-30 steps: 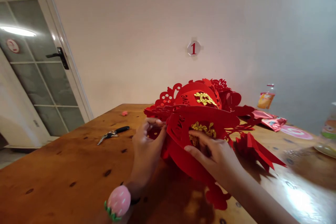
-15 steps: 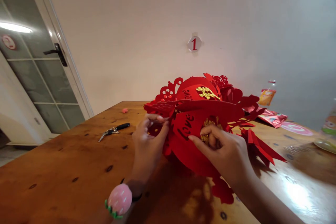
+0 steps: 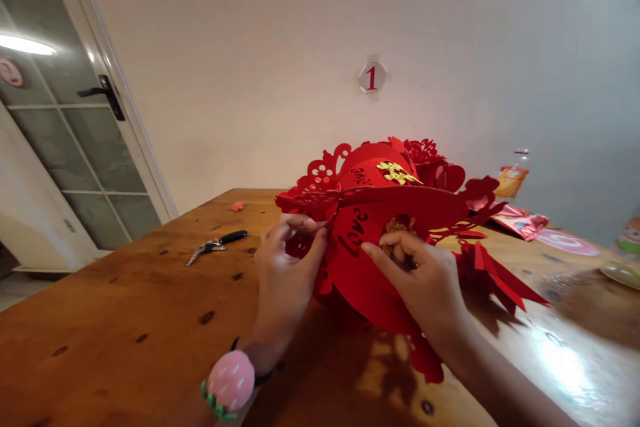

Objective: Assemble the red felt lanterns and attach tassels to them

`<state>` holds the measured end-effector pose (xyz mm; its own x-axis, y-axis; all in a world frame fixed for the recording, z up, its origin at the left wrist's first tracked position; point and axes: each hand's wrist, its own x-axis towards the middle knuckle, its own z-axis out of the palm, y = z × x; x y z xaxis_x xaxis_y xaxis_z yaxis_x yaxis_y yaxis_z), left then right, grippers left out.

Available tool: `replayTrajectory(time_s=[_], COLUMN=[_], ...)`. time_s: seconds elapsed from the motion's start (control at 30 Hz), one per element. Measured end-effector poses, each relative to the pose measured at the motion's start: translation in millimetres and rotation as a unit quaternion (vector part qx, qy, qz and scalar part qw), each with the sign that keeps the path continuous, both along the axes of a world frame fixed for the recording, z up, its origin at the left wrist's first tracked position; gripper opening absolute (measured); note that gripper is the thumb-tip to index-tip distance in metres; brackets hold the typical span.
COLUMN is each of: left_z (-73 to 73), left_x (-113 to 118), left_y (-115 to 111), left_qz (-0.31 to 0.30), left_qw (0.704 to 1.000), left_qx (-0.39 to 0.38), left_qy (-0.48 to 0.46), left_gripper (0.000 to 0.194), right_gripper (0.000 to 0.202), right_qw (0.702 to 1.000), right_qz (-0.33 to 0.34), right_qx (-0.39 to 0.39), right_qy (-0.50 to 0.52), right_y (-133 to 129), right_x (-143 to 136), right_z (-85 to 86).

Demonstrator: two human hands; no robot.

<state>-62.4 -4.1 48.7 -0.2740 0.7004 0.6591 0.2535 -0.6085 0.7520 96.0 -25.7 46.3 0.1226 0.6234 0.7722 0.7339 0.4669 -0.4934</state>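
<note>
A large red felt lantern (image 3: 370, 287) with cut-out edges, black "Love" lettering and gold characters lies tilted on the wooden table. At its left side, my left hand (image 3: 295, 253) pinches the red felt edge between thumb and fingers. My right hand (image 3: 420, 273) is closed at the front panel, its curled fingers beside the gold ornament (image 3: 399, 223); the fingertips grip the panel there. A pink strawberry ornament (image 3: 231, 380) sits on my left wrist. Red folded felt strips (image 3: 493, 277) stick out to the right of the lantern.
Keys with a black fob (image 3: 217, 245) lie left of the lantern on the wooden table (image 3: 125, 320). A small pink piece (image 3: 237, 206) is near the back edge. At the right are a bottle (image 3: 517, 170), a shiny red packet (image 3: 520, 220) and a round pink sticker (image 3: 567, 242).
The view has shifted slightly. The lantern's front panel has turned a little, and my right hand has moved slightly left and up with it. Both hands keep their hold.
</note>
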Motion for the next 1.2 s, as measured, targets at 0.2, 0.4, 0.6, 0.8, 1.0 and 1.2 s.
replayTrajectory(time_s=[0.2, 0.4, 0.6, 0.8, 1.0, 1.2], left_z=[0.8, -0.7, -1.1, 0.5, 0.4, -1.4], left_x=[1, 2, 2, 2, 3, 3], left_y=[-1, 0, 0, -3, -2, -2], left_qz=[0.009, 0.011, 0.008, 0.008, -0.019, -0.015], left_qw=[1.000, 1.000, 1.000, 1.000, 0.999, 1.000], left_qx=[0.004, 0.015, 0.014, 0.019, 0.021, 0.018], left_qy=[-0.004, 0.005, 0.000, 0.000, -0.029, -0.016], left_gripper=[0.012, 0.013, 0.013, 0.013, 0.015, 0.016], right_gripper=[0.026, 0.023, 0.027, 0.032, 0.032, 0.031], right_qw=[1.000, 0.999, 0.992, 0.975, 0.975, 0.973], right_qz=[0.012, 0.021, 0.076, 0.141, 0.139, 0.140], right_qx=[0.006, -0.005, -0.066, -0.137, -0.126, -0.134], right_qy=[0.028, 0.049, 0.079, 0.104, 0.119, 0.125], right_y=[-1, -1, 0, -2, -4, -4], right_x=[0, 0, 2, 9, 7, 4], right_z=[2.0, 4.1, 5.9, 7.7, 6.8, 6.9])
